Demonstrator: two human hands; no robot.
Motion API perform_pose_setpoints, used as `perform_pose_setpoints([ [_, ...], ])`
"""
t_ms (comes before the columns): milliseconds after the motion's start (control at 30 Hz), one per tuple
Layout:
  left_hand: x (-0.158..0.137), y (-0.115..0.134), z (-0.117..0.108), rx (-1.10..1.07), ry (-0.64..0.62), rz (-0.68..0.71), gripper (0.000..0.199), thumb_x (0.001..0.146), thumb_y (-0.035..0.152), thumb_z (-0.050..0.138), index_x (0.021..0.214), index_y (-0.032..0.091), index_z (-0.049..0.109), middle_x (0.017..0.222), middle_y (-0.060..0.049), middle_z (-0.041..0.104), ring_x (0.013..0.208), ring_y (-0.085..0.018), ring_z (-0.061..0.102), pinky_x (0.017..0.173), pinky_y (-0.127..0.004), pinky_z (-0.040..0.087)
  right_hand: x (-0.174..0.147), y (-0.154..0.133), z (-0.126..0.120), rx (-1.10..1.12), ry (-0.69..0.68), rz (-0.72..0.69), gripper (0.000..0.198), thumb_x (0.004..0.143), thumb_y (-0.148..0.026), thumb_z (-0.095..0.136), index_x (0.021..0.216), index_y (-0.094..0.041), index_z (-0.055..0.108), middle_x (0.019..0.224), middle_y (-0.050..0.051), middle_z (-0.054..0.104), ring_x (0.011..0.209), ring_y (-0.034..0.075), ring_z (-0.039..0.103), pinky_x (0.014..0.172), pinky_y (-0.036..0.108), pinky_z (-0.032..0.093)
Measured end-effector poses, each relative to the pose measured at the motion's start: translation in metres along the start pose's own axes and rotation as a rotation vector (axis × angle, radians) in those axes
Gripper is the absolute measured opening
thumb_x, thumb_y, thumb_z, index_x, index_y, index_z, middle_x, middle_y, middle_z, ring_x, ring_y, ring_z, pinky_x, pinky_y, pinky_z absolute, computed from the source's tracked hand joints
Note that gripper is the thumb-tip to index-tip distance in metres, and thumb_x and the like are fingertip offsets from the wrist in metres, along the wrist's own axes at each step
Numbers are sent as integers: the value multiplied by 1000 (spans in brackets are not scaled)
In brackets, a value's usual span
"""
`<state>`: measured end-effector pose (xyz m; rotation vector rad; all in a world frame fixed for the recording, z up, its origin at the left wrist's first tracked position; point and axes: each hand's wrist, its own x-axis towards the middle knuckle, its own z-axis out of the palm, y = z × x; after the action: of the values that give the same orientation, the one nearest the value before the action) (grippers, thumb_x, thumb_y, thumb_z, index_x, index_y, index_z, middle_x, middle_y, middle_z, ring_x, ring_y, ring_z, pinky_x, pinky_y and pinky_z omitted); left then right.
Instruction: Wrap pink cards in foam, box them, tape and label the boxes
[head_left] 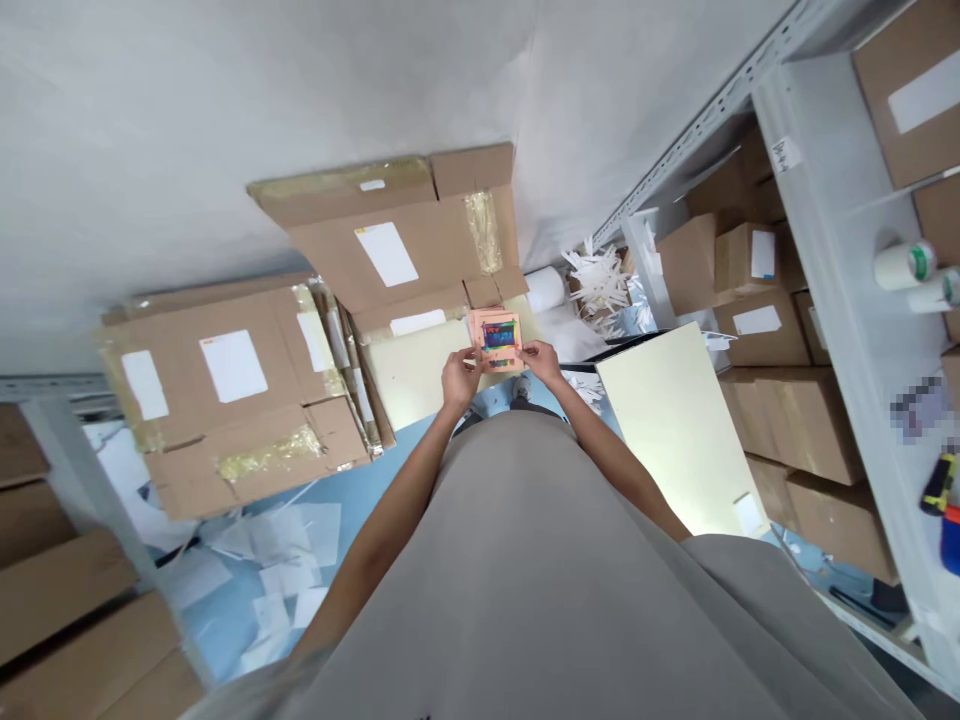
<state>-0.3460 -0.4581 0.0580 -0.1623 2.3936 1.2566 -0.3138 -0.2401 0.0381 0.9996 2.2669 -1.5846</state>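
Between my hands is a small pinkish-orange card-like piece (499, 362) with a dark, rainbow-edged panel in its middle. Another pink layer shows behind its upper left edge; whether this is one stack, I cannot tell. My left hand (460, 378) pinches the left side, fingers closed on the edge. On the right side, the fingers of my right hand (541, 359) are closed on the lower edge. Behind and below the piece lies a pale cream board (409, 375).
Flattened cardboard boxes (322, 225) lean on the wall ahead, more (184, 425) at left. A cream panel (667, 430) stands right. Shelves with cartons (795, 410) flank me. Paper sheets (277, 580) litter the blue floor; shredded paper strips (596, 280) heap beyond the board.
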Motion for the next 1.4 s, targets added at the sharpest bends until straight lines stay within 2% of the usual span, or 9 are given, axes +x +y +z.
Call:
perform_pose_setpoints([
  [167,-5,17,-2,-201,-54,33,41,92,40,82,125,15,77,135,-20,80,112,-30,82,97,-42,66,-39,-2,-28,182,96,-57,40,75,-58,86,86,-24,68,86,4,81,86,23,77,79,33,62],
  [300,-12,43,15,-320,-373,58,53,84,59,89,113,16,80,121,-19,85,121,-36,81,110,-50,64,-95,10,-64,420,208,-69,58,70,-74,90,91,-24,70,86,4,81,79,21,74,71,32,60],
  [500,-56,91,72,-329,-790,210,58,76,69,90,100,17,82,102,-12,86,106,-33,83,100,-46,66,-195,43,-104,606,480,-14,60,78,-78,90,95,-24,69,88,5,81,76,21,74,72,35,63],
  [633,-88,124,105,-241,-894,408,46,89,62,82,104,18,82,106,-11,86,103,-29,82,94,-38,65,-252,67,-127,363,744,37,64,88,-78,81,120,-23,73,119,16,84,106,31,81,88,46,69],
  [767,-106,162,129,-54,-937,778,25,101,42,72,109,21,83,114,-10,85,108,-26,81,100,-37,62,-283,81,-153,-172,988,0,57,108,-52,68,156,-22,66,161,19,68,140,37,67,118,59,59],
  [1000,-142,215,192,293,-958,1149,12,107,26,69,109,24,81,113,-9,83,110,-26,78,107,-41,60,-259,115,-211,-244,724,-148,30,113,-31,60,123,-24,87,112,12,87,106,31,73,98,45,63],
  [1100,-156,225,231,203,-688,1091,41,102,40,80,138,22,73,147,-17,74,142,-32,67,126,-49,51,-248,142,-251,-29,769,-125,31,112,-41,63,113,-24,88,107,12,86,95,28,74,93,41,63],
  [1200,-169,232,269,53,-521,854,74,94,61,86,152,20,65,165,-21,62,158,-36,55,134,-52,43,-244,167,-296,357,819,-82,42,103,-61,72,106,-23,88,98,8,85,81,24,72,82,39,63],
  [1400,-203,245,316,-127,-876,372,65,83,80,84,109,20,85,107,-11,86,111,-31,80,108,-45,63,-251,195,-353,771,819,-53,49,80,-67,90,104,-24,91,89,3,84,73,20,65,68,36,58],
])
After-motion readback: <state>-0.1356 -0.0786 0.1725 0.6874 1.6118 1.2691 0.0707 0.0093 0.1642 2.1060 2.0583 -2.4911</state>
